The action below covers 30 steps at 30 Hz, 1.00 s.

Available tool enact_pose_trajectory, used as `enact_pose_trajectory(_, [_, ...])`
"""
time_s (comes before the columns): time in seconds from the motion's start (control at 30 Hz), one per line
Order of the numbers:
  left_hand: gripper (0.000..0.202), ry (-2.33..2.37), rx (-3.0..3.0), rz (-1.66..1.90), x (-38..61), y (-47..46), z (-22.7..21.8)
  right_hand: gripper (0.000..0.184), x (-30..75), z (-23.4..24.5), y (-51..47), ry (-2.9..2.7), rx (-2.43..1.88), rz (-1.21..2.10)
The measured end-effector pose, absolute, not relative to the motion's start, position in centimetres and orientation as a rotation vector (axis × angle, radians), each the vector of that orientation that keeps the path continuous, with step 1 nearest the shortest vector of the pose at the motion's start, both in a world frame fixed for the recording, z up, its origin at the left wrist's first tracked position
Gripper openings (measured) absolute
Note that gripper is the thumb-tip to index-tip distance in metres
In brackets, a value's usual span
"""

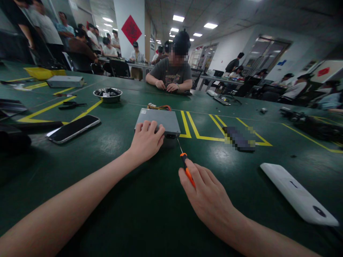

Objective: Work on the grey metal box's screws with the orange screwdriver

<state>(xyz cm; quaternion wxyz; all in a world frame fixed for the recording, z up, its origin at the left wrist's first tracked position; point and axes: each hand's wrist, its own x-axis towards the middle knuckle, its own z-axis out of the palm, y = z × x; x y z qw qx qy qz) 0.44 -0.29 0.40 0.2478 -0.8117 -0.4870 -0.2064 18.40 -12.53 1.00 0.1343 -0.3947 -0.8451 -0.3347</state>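
Observation:
A grey metal box [160,120] with coloured wires at its far end lies flat on the green table [139,200]. My left hand [147,140] rests on its near edge, fingers curled over the lid and pressed down on it. My right hand [206,194] is closed round an orange-handled screwdriver [185,165]. The thin shaft points at the box's near right corner, its tip close to the box's side.
A black phone [73,128] lies to the left, a white device [298,193] to the right. A metal bowl [107,94] and black pliers [71,104] sit further back left. A person sits opposite at the table; other people work behind. Yellow tape lines mark the surface.

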Motion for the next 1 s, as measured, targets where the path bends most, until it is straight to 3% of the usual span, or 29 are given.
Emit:
enact_pose_trajectory(0.2, [0.032, -1.326, -2.213, -0.582, 0.4, -0.2, 0.3, 0.019, 18.9, 1.7, -12.4, -2.379, -1.270, -1.038])
enact_pose_trajectory(0.4, [0.032, -1.342, -2.223, -0.586, 0.4, -0.3, 0.3, 0.029, 18.2, 1.1, -12.7, -2.473, -1.158, -1.050])
enact_pose_trajectory(0.67, [0.031, -1.339, -2.213, -0.602, 0.4, -0.3, 0.2, 0.017, 18.5, 0.5, -12.0, -2.368, -1.163, -1.077])
enact_pose_trajectory(1.0, [0.032, -1.331, -2.177, -0.560, 0.4, -0.3, 0.3, 0.020, 18.8, 1.2, -12.4, -2.401, -1.152, -0.985])
